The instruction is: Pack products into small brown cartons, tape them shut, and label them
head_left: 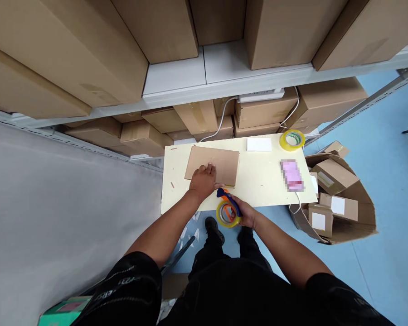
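Observation:
A flat brown cardboard box (222, 159) lies on the left half of a cream table (258, 174). My left hand (203, 180) rests on it with the fingers stretched out, the thumb pointing right along its near edge. In my right hand (244, 212) is a tape dispenser (236, 206), blue and orange, loaded with a roll of yellowish tape. It hangs just off the table's near edge, its blue head close to the box's near right corner. Whether the tape touches the box I cannot tell.
On the table's right side lie a spare tape roll (292, 140), a white card stack (259, 144) and a blurred pink phone-like item (292, 175) with a cable. Shelves of cardboard boxes (195, 117) stand behind. A large open carton (367, 217) holding several small boxes sits at right.

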`<state>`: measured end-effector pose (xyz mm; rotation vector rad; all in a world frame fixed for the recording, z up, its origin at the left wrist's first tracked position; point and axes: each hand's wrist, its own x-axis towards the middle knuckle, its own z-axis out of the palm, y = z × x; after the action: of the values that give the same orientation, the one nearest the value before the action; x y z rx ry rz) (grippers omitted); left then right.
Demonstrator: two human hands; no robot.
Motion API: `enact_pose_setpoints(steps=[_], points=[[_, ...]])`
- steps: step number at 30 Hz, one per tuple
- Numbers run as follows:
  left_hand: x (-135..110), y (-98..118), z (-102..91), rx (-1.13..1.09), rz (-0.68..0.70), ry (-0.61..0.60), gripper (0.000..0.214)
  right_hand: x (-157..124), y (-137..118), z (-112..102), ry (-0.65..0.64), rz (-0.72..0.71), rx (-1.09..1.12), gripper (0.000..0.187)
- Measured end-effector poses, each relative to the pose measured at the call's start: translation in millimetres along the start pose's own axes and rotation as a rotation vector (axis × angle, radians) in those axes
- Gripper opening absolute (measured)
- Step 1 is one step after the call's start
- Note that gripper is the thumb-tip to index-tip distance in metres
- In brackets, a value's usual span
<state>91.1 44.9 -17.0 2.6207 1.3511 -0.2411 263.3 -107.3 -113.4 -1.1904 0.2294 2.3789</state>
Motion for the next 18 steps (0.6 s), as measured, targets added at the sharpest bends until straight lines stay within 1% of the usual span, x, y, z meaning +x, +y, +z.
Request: enact_pose_setpoints(steps=[2,4,7,9,11,12,14,15,16,18], points=[[-1,1,0.6,-0.014,-0.005,0.006,0.099,6,-13,4,0.042,-0.033,-0.078,0.061],[-1,1,1.8,-0.030,-0.009,0.013,0.100,16,-20,10,0.083,-0.093,-0.168,0.058],[-1,3,3.3,-0.035,-0.010,0.024,0.099,28,-21,22,0.203,-0.232,-0.332,0.049],[-2,4,3.8,-0.026,-0.011,0.028,0.097,28,-16,31,0.278,-0.337,-0.464,0.045],[-2,4,4.3,-0.016,-0.015,0.029,0.093,16,-9,35,0.343,-0.415,-0.601,0.045],[-3,4,4.6,-0.013,-0.018,0.029,0.092,6,-5,34,0.388,-0.432,-0.660,0.046],[-3,4,5.4,-0.014,-0.021,0.025,0.090,-20,3,26,0.454,-0.427,-0.700,0.046],[-4,4,5.9,-0.014,-0.023,0.020,0.089,-35,6,18,0.471,-0.419,-0.651,0.045],[-4,4,6.5,-0.012,-0.024,0.015,0.089,-49,7,9,0.485,-0.406,-0.557,0.045],[-5,4,7.7,-0.002,-0.028,0.011,0.088,-75,6,-11,0.536,-0.368,-0.330,0.052]])
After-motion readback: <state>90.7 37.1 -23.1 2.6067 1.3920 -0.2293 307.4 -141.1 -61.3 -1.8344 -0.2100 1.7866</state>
